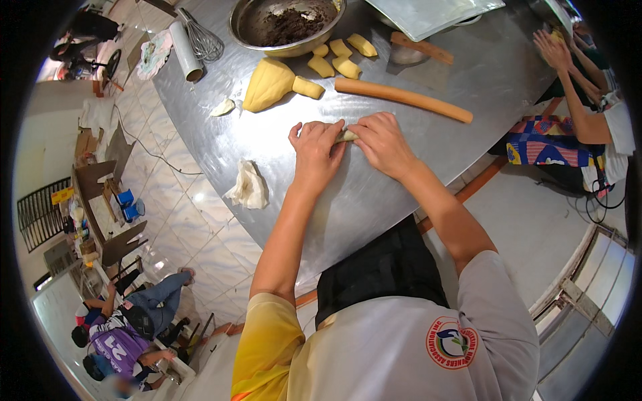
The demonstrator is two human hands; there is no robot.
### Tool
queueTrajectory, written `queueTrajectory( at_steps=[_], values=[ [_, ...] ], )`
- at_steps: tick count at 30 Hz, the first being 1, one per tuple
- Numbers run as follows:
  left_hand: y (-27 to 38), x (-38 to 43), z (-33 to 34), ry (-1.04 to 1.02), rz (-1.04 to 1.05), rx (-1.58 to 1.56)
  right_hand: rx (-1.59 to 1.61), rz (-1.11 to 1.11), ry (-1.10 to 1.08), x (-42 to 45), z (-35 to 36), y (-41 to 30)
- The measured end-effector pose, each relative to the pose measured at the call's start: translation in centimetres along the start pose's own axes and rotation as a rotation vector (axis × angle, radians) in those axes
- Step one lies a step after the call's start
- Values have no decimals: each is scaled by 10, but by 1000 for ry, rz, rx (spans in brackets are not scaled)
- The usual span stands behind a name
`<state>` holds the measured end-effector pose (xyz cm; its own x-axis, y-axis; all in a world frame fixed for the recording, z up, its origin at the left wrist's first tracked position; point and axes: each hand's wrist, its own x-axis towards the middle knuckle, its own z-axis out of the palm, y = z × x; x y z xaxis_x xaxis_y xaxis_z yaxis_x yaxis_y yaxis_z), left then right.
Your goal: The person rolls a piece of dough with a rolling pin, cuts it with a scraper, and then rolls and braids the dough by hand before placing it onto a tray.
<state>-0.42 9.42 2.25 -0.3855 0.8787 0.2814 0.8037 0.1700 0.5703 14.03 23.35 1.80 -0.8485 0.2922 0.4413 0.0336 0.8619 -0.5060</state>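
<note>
A small piece of pale dough (346, 136) is pinched between both hands on the metal table (331, 225). My left hand (318, 145) grips its left end, and the fingers of my right hand (379, 140) close on its right end. Just beyond the hands lies a wooden rolling pin (404, 100). A large yellow dough lump (268, 84) rests to its left, touching a short dough piece (308, 87). Several cut dough pieces (346, 67) sit near a metal bowl (286, 47) holding a dark, crumbly mass (298, 24).
A crumpled cloth or plastic (249, 186) and a small dough scrap (222, 107) lie at left. Farther back are a whisk (203, 42), a tube (185, 52), a scraper with a wooden edge (422, 47) and a metal tray (431, 15). Another person's hands (553, 50) are at far right.
</note>
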Motion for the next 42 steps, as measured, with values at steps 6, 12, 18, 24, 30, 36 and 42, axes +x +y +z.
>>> queueTrajectory(
  at_steps=[6,12,18,24,30,36,42],
  values=[
    [22,-52,-9,-57,-25,-101,93,22,-53,-39,-8,-35],
    [31,-83,-9,63,-118,-213,230,211,-32,-69,-16,-63],
    [22,-78,-6,21,-37,-97,120,221,39,-66,-8,-61],
    [38,-86,-9,22,-99,-114,-6,245,-54,-85,-7,-77],
    [48,-94,12,-45,-28,111,-98,298,-212,-78,4,-82],
    [34,-51,7,-98,-61,243,-167,344,-172,-38,12,-52],
    [54,-86,-4,-162,-130,163,-118,386,-124,-65,-9,-71]
  ],
)
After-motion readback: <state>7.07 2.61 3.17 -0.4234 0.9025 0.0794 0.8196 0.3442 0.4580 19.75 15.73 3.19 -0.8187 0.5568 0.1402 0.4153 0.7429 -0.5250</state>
